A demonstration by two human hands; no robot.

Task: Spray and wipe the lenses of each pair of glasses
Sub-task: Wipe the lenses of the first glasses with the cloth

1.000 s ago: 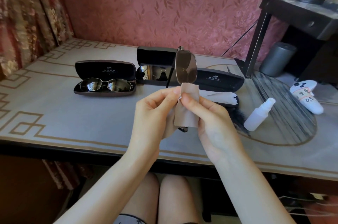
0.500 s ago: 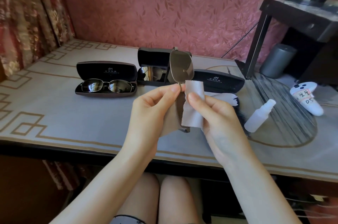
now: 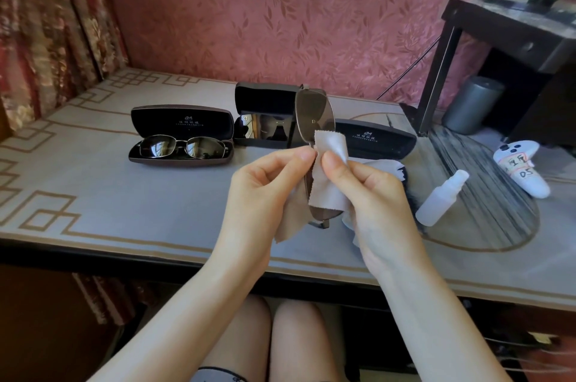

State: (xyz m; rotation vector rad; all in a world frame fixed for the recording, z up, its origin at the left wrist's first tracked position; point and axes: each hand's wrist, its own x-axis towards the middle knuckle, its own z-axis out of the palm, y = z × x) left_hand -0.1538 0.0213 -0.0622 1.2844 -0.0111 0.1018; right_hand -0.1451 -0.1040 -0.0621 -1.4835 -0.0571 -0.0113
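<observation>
Seen from the head view, the person's left hand (image 3: pixel 265 191) pinched the brown-tinted metal-framed glasses (image 3: pixel 314 119) between thumb and forefinger at about the middle of the frame. The pair stood on end above the table, one lens rising clear of the fingertips and the other hanging below them. The right hand (image 3: pixel 374 197) pinched the pale grey wiping cloth (image 3: pixel 327 191) over the lower lens, thumb on the near face. The cloth's zigzag top edge curled over the foot of the upper lens and its tail hung between the palms. A small letter D showed on the upper lens. Both hands were raised off the grey table mat with a gold key-pattern border (image 3: pixel 93 188); bare mat lay to the left, and the forearms crossed the table's dark front edge. Near the right hand, the white translucent spray bottle (image 3: pixel 441 199) lay on its side, with a white game controller (image 3: pixel 523 172) beyond it, hand-labelled with characters ending in 05. Further back, a black open glasses case (image 3: pixel 182 123), its lid carrying a pale logo and print too fine to read, held dark metal-framed sunglasses (image 3: pixel 184 147). A second black open case (image 3: pixel 265 101) held a mirrored pair (image 3: pixel 268 129), and a third black case (image 3: pixel 383 138), partly hidden behind the hands, bore the same logo.
</observation>
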